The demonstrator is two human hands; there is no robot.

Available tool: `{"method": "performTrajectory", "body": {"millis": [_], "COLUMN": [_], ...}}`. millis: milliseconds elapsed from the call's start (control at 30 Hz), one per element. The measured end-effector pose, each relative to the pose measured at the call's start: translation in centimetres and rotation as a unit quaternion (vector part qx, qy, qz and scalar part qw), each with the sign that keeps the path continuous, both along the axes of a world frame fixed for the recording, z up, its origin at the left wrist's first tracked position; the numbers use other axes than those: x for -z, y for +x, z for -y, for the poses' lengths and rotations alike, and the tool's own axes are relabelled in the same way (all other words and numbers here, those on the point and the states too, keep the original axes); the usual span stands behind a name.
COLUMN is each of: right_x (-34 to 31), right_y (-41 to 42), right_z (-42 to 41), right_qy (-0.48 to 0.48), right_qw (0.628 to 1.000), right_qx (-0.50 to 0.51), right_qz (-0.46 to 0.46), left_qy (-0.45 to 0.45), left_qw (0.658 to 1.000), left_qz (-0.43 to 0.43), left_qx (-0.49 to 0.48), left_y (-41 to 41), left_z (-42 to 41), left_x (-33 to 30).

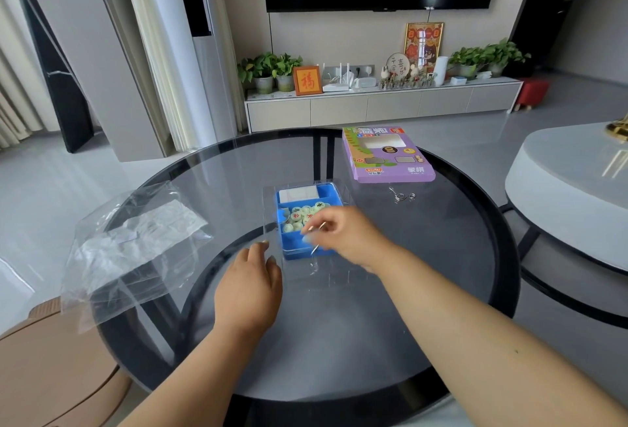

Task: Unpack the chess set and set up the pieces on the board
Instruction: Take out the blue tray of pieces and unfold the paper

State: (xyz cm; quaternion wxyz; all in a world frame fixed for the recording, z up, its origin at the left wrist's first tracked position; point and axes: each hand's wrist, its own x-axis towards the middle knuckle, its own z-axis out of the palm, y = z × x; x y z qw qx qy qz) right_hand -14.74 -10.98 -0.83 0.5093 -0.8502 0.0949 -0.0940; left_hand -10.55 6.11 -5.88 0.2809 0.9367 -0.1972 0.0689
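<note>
A blue tray (328, 194) sits mid-table inside a clear plastic cover (339, 277) that spreads toward me. Its middle compartment holds several pale round chess pieces (299, 214) with red and dark characters. A white folded sheet (299, 194), possibly the board, lies in the far compartment. My right hand (343, 236) hovers over the tray's near half, thumb and forefinger pinched on a thin glinting edge of the clear cover. My left hand (251, 280) rests on the table left of the tray, with its thumb and fingertips at the cover's left edge.
The purple chess box (387, 158) lies at the far right of the round glass table (339, 358). Small metal rings (402, 196) lie just in front of the box. A crumpled clear bag (136, 246) covers the table's left edge. A white side table (571, 188) stands to the right.
</note>
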Motion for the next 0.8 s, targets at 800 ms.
{"method": "performTrajectory", "body": {"millis": [800], "right_x": [2.8], "right_y": [1.3], "right_z": [13.0], "right_qy": [-0.121], "right_qw": [0.939], "right_qx": [0.263], "right_qz": [-0.187], "left_qy": [-0.005], "left_qw": [1.000], "left_qz": [0.008], "left_qx": [-0.001], "left_y": [0.4], "left_z": [0.1], "left_x": [0.5]}}
